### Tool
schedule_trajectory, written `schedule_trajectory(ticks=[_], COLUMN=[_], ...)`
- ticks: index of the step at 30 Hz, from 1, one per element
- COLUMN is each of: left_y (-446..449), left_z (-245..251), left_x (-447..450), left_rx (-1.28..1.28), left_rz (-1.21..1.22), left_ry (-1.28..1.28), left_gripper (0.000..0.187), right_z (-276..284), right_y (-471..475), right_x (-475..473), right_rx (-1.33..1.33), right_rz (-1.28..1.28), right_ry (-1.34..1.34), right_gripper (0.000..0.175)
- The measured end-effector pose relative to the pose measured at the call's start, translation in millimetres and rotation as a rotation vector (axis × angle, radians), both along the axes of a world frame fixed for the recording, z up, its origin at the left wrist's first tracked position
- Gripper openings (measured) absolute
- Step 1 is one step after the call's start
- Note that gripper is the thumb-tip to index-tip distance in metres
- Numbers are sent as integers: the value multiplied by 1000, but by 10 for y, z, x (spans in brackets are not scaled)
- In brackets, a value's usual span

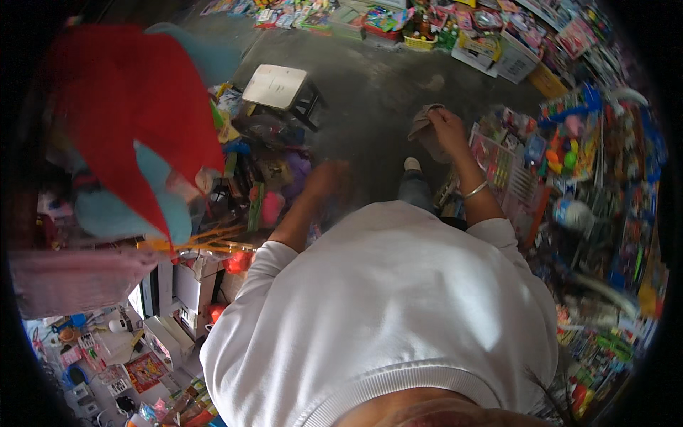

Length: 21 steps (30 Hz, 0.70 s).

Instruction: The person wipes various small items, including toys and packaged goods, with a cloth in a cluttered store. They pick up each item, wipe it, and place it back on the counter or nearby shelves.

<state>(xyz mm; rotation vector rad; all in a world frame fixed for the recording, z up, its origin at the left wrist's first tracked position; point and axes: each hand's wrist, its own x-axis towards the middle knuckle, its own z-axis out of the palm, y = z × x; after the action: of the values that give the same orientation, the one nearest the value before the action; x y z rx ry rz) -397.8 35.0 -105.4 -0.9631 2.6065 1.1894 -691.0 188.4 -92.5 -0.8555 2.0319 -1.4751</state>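
My right hand (450, 128) pinches a crumpled grey-brown cloth (433, 144), which hangs down over the dark floor. A pale bangle (476, 189) circles the wrist of that arm. To the left, my left hand (330, 179) is blurred by motion, and its fingers cannot be made out. Close beside it are a purple item (296, 172) and a pink item (272, 207), among packed goods. Below my hands, one shoe (411, 164) with a pale toe shows on the floor.
A white-topped stool (275, 85) with dark legs stands ahead on the left. Large red fabric-like material (133, 96) hangs at the near left. Packed toys (565, 149) crowd the right side, and goods in baskets (420, 41) and boxes (516, 63) line the far side.
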Motion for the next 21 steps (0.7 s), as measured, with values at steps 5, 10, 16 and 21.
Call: schedule_trajectory(ticks=[5, 10, 16, 21], left_y=[-501, -891, -1504, -1944], left_z=[-607, -1000, -529, -107], left_x=[-549, -1104, -1883, -2401], left_rx=[205, 112, 308, 745], left_rz=[284, 67, 149, 675], left_ry=[81, -25, -21, 395], left_gripper=[33, 44, 50, 41], right_z=[-25, 122, 72, 10], right_y=[-556, -872, -1436, -1927], right_x=[-811, -1588, -2270, -2336], right_rx=[70, 172, 287, 292], right_rz=[-11, 326, 504, 457], right_ry=[-158, -388, -153, -414], right_gripper=[35, 34, 33, 39])
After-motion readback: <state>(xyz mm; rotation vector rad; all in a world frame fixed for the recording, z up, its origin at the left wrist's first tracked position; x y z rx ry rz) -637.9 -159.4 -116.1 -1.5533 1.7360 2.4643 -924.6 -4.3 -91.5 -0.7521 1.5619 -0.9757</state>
